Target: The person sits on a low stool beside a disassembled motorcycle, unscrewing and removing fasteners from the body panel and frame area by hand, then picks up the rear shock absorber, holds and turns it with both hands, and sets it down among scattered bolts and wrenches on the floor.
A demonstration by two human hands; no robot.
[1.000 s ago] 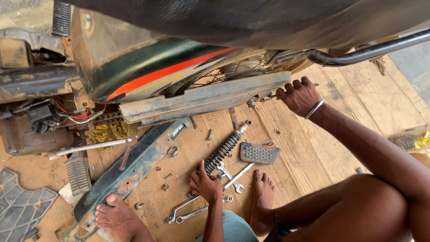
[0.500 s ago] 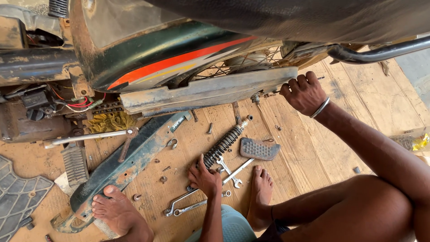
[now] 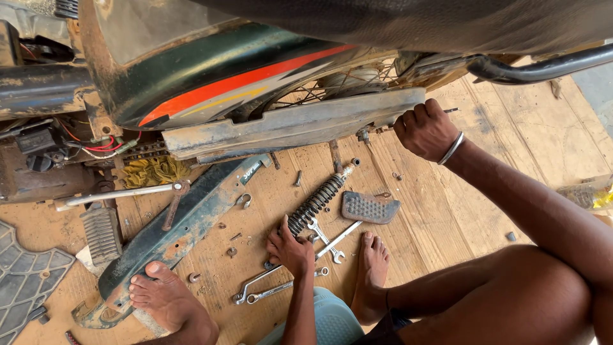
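Observation:
My right hand (image 3: 424, 131) is closed in a fist at the rear end of the motorcycle's grey chain cover (image 3: 287, 128), by the wheel axle. A thin metal tool (image 3: 451, 110) sticks out past its knuckles. A metal bangle (image 3: 452, 148) sits on that wrist. My left hand (image 3: 290, 248) rests on the wooden floor with fingers spread. It touches the lower end of a loose shock absorber spring (image 3: 316, 203), next to several wrenches (image 3: 329, 241). Nothing is visibly gripped in it.
A detached dark green cover panel (image 3: 182, 230) lies on the planks under my left foot (image 3: 163, 297). My right foot (image 3: 371, 268) is near a rubber foot pad (image 3: 369, 207). Loose bolts (image 3: 297, 177) and nuts are scattered about. A kick lever (image 3: 121, 195) and footrest (image 3: 101, 233) jut out at left.
The view has shifted slightly. My right hand stays clenched at the axle, and my left hand stays on the floor by the spring and wrenches.

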